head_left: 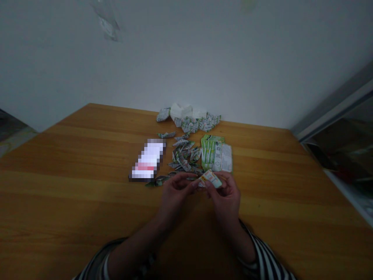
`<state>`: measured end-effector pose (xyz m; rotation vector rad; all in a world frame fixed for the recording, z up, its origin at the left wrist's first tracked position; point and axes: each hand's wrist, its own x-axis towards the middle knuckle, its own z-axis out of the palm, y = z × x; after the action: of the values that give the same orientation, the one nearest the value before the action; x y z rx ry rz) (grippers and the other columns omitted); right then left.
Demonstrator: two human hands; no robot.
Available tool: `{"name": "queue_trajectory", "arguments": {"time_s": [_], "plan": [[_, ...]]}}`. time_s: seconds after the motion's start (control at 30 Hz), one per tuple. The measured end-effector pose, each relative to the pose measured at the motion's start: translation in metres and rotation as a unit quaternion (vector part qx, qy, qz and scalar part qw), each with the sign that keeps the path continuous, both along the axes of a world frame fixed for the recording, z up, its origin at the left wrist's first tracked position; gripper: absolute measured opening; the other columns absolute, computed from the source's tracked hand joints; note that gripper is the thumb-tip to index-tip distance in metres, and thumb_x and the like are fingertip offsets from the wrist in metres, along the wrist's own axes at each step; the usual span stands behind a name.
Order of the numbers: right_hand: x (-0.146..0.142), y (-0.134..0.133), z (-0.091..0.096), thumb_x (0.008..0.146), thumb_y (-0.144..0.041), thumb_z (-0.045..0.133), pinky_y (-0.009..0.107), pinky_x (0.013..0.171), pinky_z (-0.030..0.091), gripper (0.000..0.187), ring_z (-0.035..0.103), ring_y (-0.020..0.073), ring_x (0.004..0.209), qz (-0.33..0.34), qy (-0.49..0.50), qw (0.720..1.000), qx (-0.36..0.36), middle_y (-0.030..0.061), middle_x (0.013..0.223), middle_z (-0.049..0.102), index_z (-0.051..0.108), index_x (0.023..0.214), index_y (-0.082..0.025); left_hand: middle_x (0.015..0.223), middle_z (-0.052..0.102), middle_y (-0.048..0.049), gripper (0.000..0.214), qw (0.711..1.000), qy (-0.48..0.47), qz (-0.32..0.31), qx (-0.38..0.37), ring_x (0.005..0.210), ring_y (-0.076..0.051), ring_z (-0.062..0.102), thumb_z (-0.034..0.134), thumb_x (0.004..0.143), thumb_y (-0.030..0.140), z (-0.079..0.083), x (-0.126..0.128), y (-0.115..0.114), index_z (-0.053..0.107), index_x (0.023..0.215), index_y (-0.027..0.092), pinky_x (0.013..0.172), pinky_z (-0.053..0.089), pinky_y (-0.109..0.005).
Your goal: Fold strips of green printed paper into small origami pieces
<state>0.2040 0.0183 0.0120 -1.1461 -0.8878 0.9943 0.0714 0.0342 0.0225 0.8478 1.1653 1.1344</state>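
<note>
Between my two hands is a small folded piece of printed paper [212,178], white and green with orange print. My left hand [176,193] pinches its left corner between thumb and fingers. On the right side, my right hand [226,195] grips it with the thumb on top and the fingers behind. Just beyond my hands lie several folded, pointed paper pieces [183,155] in a loose heap. To the right of that heap sits an overlapping stack of flat green and white printed sheets [217,155].
A phone [148,160] with a lit, blurred screen lies left of the folded pieces. Crumpled printed paper [190,123] and white tissue [180,111] rest at the wall end of the wooden table [72,167]. The wall [186,58] stands directly behind.
</note>
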Motion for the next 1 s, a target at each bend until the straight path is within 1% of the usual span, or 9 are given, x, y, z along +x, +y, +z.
{"name": "queue_trajectory", "arguments": {"time_s": [0.17,0.23,0.37,0.5,0.67,0.8,0.9,0.93,1.0], "plan": [[0.005,0.003,-0.006,0.076,-0.031,0.072,0.019,0.043,0.047,0.03,0.057,0.0098,0.048,0.028,-0.013,0.999,-0.013,-0.0014,0.07,0.067,0.056,0.098,-0.019,0.091,0.077,-0.007,0.021,0.992,0.08,-0.073,0.07,0.079,-0.02,0.07,0.072,0.076,0.032,-0.006,-0.002,0.002,0.075,0.09,0.016,0.073,0.056,-0.029],[0.006,0.004,-0.007,0.077,-0.031,0.071,0.02,0.047,0.049,0.029,0.06,0.0111,0.054,0.042,-0.036,0.998,0.0,-0.0005,0.073,0.067,0.056,0.099,-0.02,0.079,0.075,-0.0064,0.024,0.99,0.077,-0.103,0.057,0.069,-0.018,0.068,0.07,0.078,0.035,-0.011,-0.004,0.005,0.074,0.091,0.015,0.064,0.054,-0.027],[0.009,0.004,-0.008,0.081,-0.032,0.067,0.022,0.05,0.05,0.031,0.063,0.0133,0.059,0.073,-0.071,0.995,0.016,0.0015,0.077,0.069,0.057,0.107,-0.02,0.06,0.067,-0.0011,0.035,0.985,-0.036,-0.168,0.011,0.049,-0.011,0.058,0.071,0.078,0.036,-0.015,-0.011,0.011,0.067,0.105,0.015,0.051,0.046,-0.021],[0.014,0.007,-0.007,0.086,-0.037,0.062,0.024,0.048,0.051,0.047,0.063,0.0142,0.05,0.17,-0.003,0.985,0.008,-0.0027,0.064,0.068,0.046,0.127,-0.022,0.056,0.064,0.0012,0.043,0.986,-0.077,-0.139,0.04,0.047,-0.009,0.055,0.07,0.079,0.033,-0.008,-0.017,0.015,0.06,0.117,0.015,0.049,0.041,-0.019],[0.009,0.003,-0.005,0.088,-0.035,0.06,0.032,0.066,0.06,0.05,0.073,0.0179,0.067,0.272,0.027,0.962,0.007,0.0023,0.082,0.074,0.042,0.133,-0.023,0.063,0.064,0.0027,0.04,0.995,-0.058,-0.057,0.052,0.049,-0.008,0.054,0.071,0.078,0.033,-0.002,-0.017,0.015,0.058,0.112,0.016,0.049,0.041,-0.017],[0.008,-0.005,0.0,0.083,-0.027,0.067,0.036,0.081,0.059,0.054,0.073,0.0194,0.089,0.337,0.014,0.941,0.011,0.0059,0.104,0.073,0.044,0.132,-0.025,0.072,0.066,0.0021,0.04,0.992,-0.088,-0.086,0.021,0.043,-0.007,0.051,0.067,0.081,0.037,-0.001,-0.014,0.01,0.053,0.114,0.02,0.041,0.038,-0.018],[0.015,-0.003,0.001,0.076,-0.023,0.074,0.039,0.084,0.058,0.067,0.073,0.0209,0.091,0.447,0.022,0.894,-0.003,0.006,0.101,0.074,0.043,0.136,-0.024,0.071,0.065,0.0025,0.042,0.991,-0.079,-0.107,0.023,0.05,-0.01,0.058,0.07,0.078,0.037,0.002,-0.015,0.009,0.051,0.112,0.022,0.046,0.041,-0.018],[0.018,-0.001,0.0,0.075,-0.023,0.075,0.039,0.082,0.058,0.066,0.073,0.0209,0.089,0.466,0.02,0.884,-0.007,0.0064,0.101,0.074,0.046,0.134,-0.024,0.069,0.064,0.0031,0.042,0.989,-0.072,-0.127,0.022,0.053,-0.011,0.058,0.072,0.076,0.037,0.003,-0.016,0.01,0.052,0.11,0.021,0.049,0.042,-0.018],[0.021,0.003,-0.004,0.073,-0.022,0.075,0.035,0.08,0.059,0.047,0.073,0.0207,0.09,0.446,0.005,0.895,0.003,0.0071,0.106,0.073,0.062,0.118,-0.023,0.063,0.06,0.0047,0.043,0.98,-0.063,-0.188,0.013,0.054,-0.011,0.057,0.075,0.074,0.037,0.004,-0.017,0.01,0.053,0.107,0.02,0.051,0.04,-0.018]]}}
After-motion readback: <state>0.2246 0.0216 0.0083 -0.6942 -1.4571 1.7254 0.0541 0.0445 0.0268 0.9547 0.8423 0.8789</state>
